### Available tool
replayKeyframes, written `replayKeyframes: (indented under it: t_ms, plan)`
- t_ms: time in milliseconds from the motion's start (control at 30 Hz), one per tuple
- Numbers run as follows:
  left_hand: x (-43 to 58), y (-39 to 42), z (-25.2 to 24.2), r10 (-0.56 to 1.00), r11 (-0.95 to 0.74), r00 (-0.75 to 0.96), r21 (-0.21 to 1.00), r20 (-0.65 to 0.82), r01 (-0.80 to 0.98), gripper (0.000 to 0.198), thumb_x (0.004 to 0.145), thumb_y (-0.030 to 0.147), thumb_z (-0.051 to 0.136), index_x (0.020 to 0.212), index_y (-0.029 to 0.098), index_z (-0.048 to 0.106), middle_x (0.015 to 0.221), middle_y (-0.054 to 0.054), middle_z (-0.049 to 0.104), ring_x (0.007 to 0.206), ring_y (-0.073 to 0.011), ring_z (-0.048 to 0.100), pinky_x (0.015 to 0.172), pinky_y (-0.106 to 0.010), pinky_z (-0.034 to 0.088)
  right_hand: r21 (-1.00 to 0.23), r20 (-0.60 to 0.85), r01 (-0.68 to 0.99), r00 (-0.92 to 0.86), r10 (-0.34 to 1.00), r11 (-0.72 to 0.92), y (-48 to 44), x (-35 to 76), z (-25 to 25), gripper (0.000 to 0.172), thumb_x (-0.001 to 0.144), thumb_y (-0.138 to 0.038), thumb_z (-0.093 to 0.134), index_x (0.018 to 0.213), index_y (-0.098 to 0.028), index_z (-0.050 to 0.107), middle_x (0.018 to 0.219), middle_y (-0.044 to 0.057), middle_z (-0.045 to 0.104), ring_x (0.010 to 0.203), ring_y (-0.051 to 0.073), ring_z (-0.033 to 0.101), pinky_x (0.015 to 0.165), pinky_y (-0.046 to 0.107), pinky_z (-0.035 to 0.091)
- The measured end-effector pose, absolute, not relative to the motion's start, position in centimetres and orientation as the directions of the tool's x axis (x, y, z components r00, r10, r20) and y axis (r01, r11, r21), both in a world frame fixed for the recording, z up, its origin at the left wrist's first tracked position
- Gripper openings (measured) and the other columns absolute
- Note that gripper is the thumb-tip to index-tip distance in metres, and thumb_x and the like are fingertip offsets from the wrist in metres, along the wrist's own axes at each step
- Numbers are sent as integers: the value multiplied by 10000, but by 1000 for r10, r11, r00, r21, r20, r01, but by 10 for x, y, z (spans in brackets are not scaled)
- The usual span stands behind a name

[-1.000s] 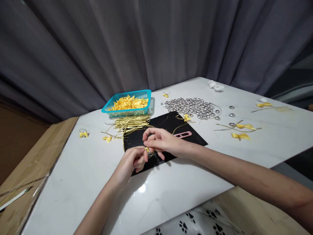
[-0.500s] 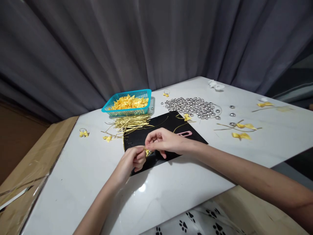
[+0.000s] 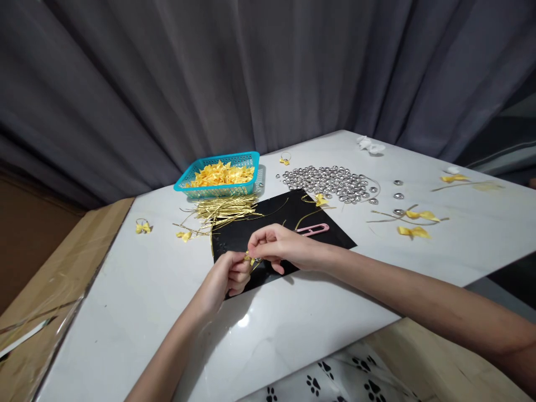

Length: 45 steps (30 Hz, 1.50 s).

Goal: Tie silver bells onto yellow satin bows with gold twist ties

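Over a black mat, both hands meet at a small yellow ribbon bow. The fingers of my left hand are closed on it from the left. From the other side my right hand pinches at the bow with thumb and forefinger, its other fingers curled. A bit of gold tie and something silver show at the bow, mostly covered by the fingertips. Just beyond my right hand lies a pink-handled cutter or clip, partly hidden by the hand. A loose bow rests at the mat's far edge.
A turquoise basket of yellow bows stands at the back, with gold twist ties before it. Silver beads spread at back centre. More bows and ties lie right; a looped bow lies left. A cardboard box borders the table.
My right hand has shifted slightly down and left, uncovering more of the pink tool. Both hands still meet at the bow, and the gold tie there has changed position a little.
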<state>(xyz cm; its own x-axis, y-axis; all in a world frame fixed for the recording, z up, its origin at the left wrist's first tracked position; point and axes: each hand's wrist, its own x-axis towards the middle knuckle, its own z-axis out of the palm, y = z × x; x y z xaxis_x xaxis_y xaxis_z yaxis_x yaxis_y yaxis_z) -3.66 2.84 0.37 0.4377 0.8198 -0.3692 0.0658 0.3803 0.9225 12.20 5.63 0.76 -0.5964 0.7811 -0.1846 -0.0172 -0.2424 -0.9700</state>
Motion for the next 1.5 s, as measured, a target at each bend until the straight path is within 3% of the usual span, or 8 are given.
replayKeyframes:
  t_ms: [167,333,600,700,800,1000,1167,1500]
  plan:
    - [-35,28,5,833,375,404,923,-378,91,264,704,308,358,505,230,204,481,90,101,433,-76,76,396,-232,109,-947,-204,-75,-609,766,-312,56,123,4,93,683,-200,613,646,-149,545,419,-107,323,346,17,230,301,127,338]
    - [-36,28,0,861,339,353,931,-366,140,226,665,239,390,523,230,215,495,95,112,446,-71,69,408,-237,79,-946,-211,-70,-606,767,-316,56,122,2,69,687,-178,587,642,-151,542,447,-93,353,350,19,242,300,130,326]
    - [-33,25,2,949,166,248,977,-195,131,284,761,300,465,573,214,270,537,81,220,473,-79,193,445,-213,199,-963,-164,-96,-532,830,-252,56,122,3,88,708,-176,591,646,-149,535,417,-103,336,330,22,252,299,138,320]
    - [-33,24,3,972,75,211,986,-106,149,302,789,381,501,589,199,366,536,76,264,473,-81,247,449,-209,244,-964,-128,-140,-509,851,-228,58,123,5,97,720,-199,598,670,-154,527,411,-119,297,334,19,224,312,137,324]
    - [-35,23,3,980,29,190,985,-61,169,296,799,420,514,626,189,448,526,74,294,462,-82,269,436,-209,251,-969,-98,-149,-499,861,-197,59,124,5,137,707,-227,636,676,-149,528,437,-114,350,318,7,260,308,136,310]
    - [-36,24,4,969,70,216,973,-118,219,317,781,427,544,603,174,476,508,74,284,443,-68,223,428,-219,185,-983,-93,-84,-528,844,-161,60,125,2,166,677,-239,676,667,-127,554,491,-71,497,308,12,382,289,134,289]
    - [-36,25,4,964,102,221,973,-148,205,321,768,446,539,606,171,496,488,86,215,435,-66,187,431,-233,132,-988,-95,-52,-548,831,-147,60,125,2,165,702,-254,651,676,-123,554,511,-54,523,334,13,370,301,128,325]
    - [-36,24,4,956,114,241,970,-166,217,293,775,421,503,628,168,501,499,88,220,452,-69,180,435,-226,144,-991,-87,-40,-554,828,-131,59,123,1,170,699,-264,637,674,-125,541,543,-49,527,371,18,381,303,124,350]
